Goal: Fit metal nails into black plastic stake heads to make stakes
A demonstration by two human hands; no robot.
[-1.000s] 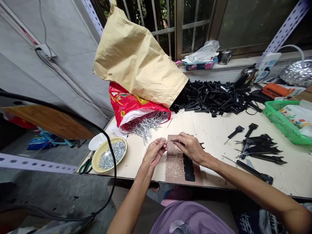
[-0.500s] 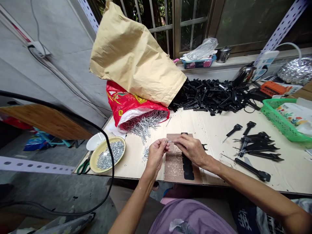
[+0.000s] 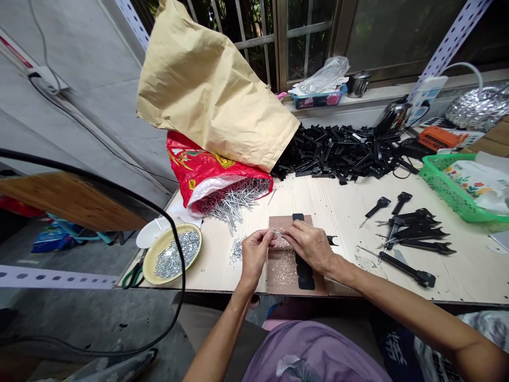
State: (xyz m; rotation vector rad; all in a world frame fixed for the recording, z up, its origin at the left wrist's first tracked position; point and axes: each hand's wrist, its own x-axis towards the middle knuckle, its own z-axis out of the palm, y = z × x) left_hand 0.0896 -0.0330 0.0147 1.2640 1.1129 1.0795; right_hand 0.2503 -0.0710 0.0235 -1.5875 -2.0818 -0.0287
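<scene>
Over the brown board (image 3: 280,276) my left hand (image 3: 255,253) is closed, thumb and forefinger pinching a thin metal pin (image 3: 280,233). My right hand (image 3: 314,248) is closed at the pin's other end, its fingertips close to those of the left. Beneath my right hand runs a black strip (image 3: 305,276) along the board. The forked end of a black plastic part (image 3: 332,241) sticks out beyond that hand; the rest of it is hidden. Small metal pieces (image 3: 236,250) lie in a little heap just left of my left hand.
A yellow bowl (image 3: 149,265) of small metal pieces stands at left, beside green-handled scissors (image 3: 133,276). Behind, a red bag (image 3: 185,170) spills metal pins. Black parts (image 3: 342,154) are piled at the back. Several black-handled tools (image 3: 409,270) and a green basket (image 3: 449,185) are at right.
The whole view has shifted slightly, so things appear a little further left. Both hands keep their pinch on the pin, with hardly any movement.
</scene>
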